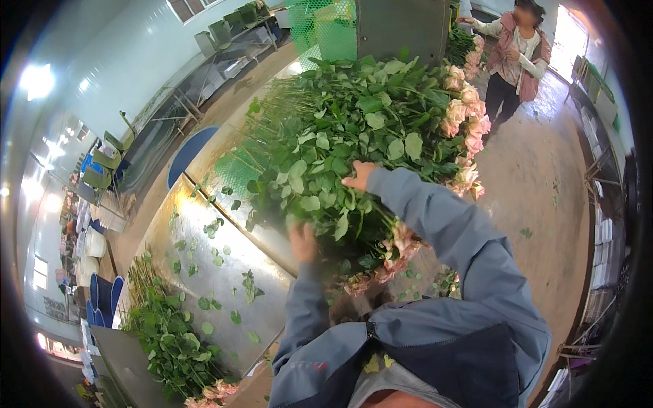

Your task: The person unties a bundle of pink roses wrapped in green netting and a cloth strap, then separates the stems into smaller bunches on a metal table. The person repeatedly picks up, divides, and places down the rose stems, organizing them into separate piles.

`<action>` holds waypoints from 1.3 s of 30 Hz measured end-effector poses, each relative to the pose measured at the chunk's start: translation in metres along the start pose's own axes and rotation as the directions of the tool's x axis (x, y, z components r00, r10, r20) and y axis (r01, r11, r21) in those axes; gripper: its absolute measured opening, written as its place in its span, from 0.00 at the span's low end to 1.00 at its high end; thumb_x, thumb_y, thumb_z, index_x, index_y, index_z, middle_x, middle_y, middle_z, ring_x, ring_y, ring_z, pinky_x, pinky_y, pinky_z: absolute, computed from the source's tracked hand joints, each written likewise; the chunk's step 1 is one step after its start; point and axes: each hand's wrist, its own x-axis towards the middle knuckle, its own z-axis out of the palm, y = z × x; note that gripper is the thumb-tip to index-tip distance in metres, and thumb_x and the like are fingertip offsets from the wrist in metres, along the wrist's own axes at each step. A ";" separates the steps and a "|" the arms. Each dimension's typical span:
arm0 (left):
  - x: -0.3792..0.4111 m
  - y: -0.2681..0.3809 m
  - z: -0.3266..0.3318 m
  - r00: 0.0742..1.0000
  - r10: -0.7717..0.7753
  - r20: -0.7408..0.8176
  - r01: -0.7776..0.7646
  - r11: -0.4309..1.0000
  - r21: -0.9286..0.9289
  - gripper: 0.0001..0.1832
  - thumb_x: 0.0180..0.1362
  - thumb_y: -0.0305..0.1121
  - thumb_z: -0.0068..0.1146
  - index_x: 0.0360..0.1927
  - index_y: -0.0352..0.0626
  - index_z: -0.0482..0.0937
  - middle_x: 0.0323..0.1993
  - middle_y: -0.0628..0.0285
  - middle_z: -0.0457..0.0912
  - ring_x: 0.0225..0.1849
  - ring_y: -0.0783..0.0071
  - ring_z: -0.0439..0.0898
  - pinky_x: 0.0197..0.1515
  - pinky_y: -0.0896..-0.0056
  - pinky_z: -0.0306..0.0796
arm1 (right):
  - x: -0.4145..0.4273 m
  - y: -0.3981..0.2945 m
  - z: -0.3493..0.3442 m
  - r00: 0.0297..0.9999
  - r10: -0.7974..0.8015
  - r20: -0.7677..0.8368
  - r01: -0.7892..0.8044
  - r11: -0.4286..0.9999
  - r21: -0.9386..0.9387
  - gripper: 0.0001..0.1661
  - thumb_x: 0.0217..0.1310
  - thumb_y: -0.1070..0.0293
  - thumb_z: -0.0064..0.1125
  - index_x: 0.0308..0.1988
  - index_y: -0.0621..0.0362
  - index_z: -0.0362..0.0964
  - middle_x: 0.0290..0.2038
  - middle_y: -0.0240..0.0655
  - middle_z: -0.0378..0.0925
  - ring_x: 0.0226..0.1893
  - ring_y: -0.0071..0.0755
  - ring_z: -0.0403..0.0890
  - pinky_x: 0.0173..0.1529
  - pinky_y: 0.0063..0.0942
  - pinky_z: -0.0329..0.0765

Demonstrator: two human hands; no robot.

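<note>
A broad heap of long-stemmed roses (367,109) lies on the metal-topped table before me, leaves thick in the middle and bare stems (285,97) towards the left. Pink rose heads (467,109) line its right side, and more pink blooms (403,247) hang at the near edge. My right hand (362,175) rests on the leaves near the middle, its fingertips partly sunk among them. Blurred, my left hand (304,242) is at the heap's near left edge, touching foliage. Whether either hand grips a stem is hidden.
Loose leaves (208,303) are scattered over the metal tabletop (270,265). Another rose bunch (173,336) lies at lower left beside a grey panel (117,357). Green mesh (326,30) and a dark upright panel (400,30) stand beyond. A person (518,56) stands at upper right.
</note>
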 end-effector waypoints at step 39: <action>0.063 0.075 0.024 0.874 -0.222 0.432 0.481 0.516 -0.708 0.23 0.56 0.42 0.53 0.50 0.36 0.69 0.43 0.58 0.74 0.40 0.70 0.75 0.39 0.70 0.72 | 0.010 -0.104 0.022 0.991 -0.130 -0.029 0.133 0.946 0.295 0.38 0.43 0.44 0.58 0.47 0.65 0.68 0.43 0.50 0.74 0.44 0.48 0.75 0.47 0.36 0.71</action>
